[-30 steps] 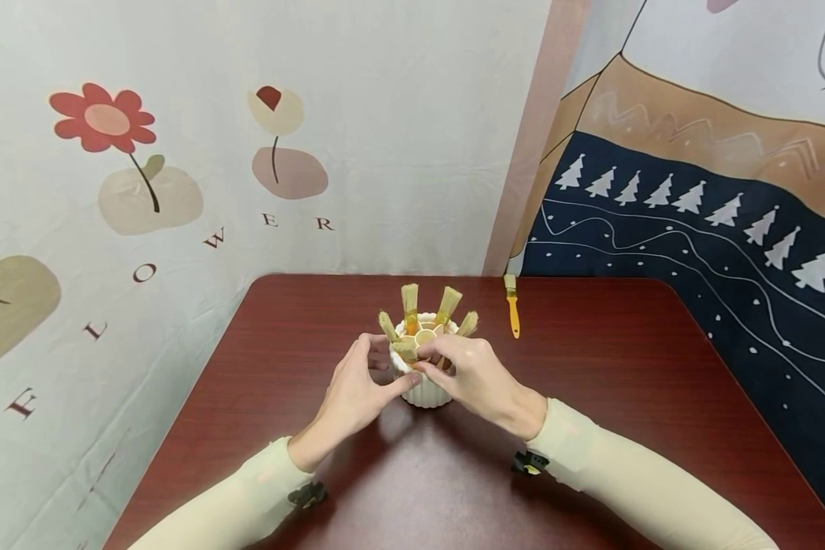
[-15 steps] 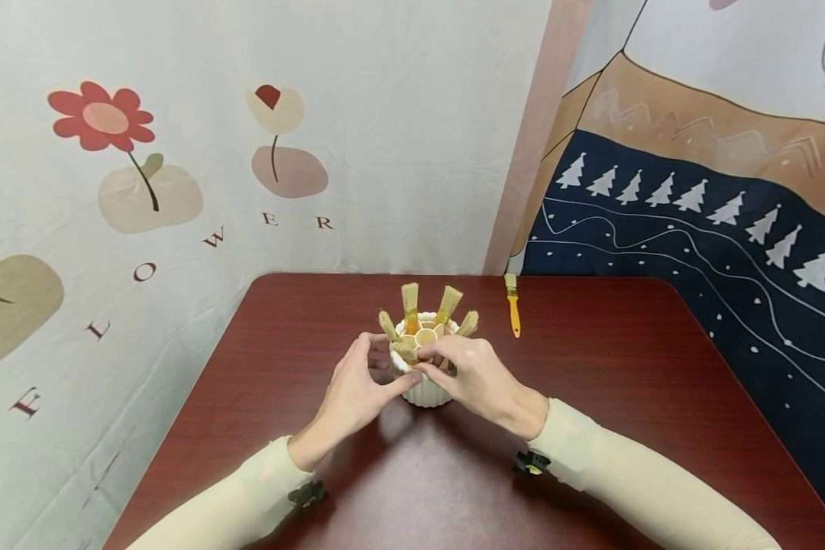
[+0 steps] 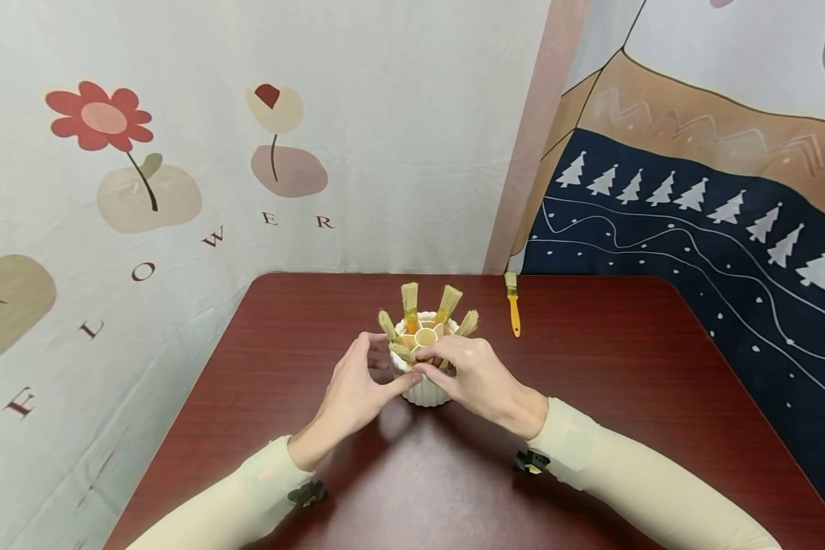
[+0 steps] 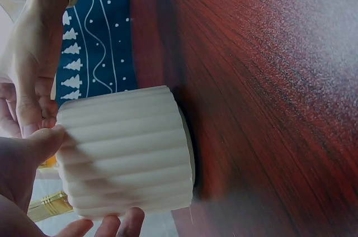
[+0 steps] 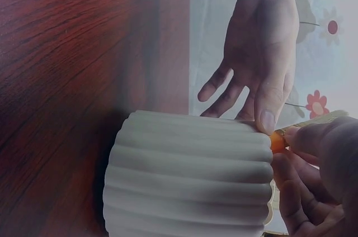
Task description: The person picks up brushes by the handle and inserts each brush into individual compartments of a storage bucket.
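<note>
A white ribbed pot point(image 3: 426, 394) with a scalloped rim and a divided top stands upright on the table. Several brushes with pale bristles, such as one at the back point(image 3: 410, 299), stick up from it. My left hand point(image 3: 359, 388) holds the pot's left side, its thumb on the rim and its fingers round the wall point(image 4: 126, 153). With thumb and fingers, my right hand point(image 3: 480, 379) pinches a brush point(image 3: 402, 353) at the near left of the rim. Its orange handle point(image 5: 277, 142) shows between the fingertips in the right wrist view; the handle's lower end is hidden in the pot.
Another brush point(image 3: 513, 307) with a yellow-orange handle lies near the back edge of the dark red table point(image 3: 289, 321). Behind stand a pale flower-print cloth point(image 3: 399, 153) and, at the right, a navy cloth with white trees point(image 3: 660, 229).
The pinched brush's bristles have tilted slightly left and lower in the head view. Both hands keep nearly the same place, and the pot has not visibly moved.
</note>
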The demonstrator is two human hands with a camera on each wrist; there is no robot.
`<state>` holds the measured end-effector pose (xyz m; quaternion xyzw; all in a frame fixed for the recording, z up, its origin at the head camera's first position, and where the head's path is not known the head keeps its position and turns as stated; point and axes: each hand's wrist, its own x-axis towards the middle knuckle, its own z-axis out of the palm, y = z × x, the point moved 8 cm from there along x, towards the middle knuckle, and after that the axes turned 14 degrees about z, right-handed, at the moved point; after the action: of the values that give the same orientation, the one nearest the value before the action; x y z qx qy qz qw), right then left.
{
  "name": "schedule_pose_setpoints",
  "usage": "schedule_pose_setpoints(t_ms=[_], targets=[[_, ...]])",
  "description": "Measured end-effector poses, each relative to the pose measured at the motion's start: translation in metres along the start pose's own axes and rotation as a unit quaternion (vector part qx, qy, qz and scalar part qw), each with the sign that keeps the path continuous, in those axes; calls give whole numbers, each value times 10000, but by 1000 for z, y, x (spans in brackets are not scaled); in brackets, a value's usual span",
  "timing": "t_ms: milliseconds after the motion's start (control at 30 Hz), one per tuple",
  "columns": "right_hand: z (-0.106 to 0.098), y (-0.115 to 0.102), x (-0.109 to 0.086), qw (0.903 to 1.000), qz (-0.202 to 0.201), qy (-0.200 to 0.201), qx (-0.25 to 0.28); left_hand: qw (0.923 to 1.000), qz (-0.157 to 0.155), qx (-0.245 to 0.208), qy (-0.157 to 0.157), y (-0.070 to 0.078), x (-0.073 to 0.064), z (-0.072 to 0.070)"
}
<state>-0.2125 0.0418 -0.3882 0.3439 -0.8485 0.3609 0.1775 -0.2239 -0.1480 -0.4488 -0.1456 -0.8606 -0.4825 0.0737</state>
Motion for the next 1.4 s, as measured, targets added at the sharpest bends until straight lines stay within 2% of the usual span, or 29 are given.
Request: schedule_pose_setpoints(t_ms=[867, 1400], targets=[[-2, 2, -2, 9998, 203, 75, 44, 10000, 50, -29, -9, 2, -1, 0], [-13, 0, -4, 9995, 172, 248, 29, 10000, 58, 77, 1, 3, -1, -1]])
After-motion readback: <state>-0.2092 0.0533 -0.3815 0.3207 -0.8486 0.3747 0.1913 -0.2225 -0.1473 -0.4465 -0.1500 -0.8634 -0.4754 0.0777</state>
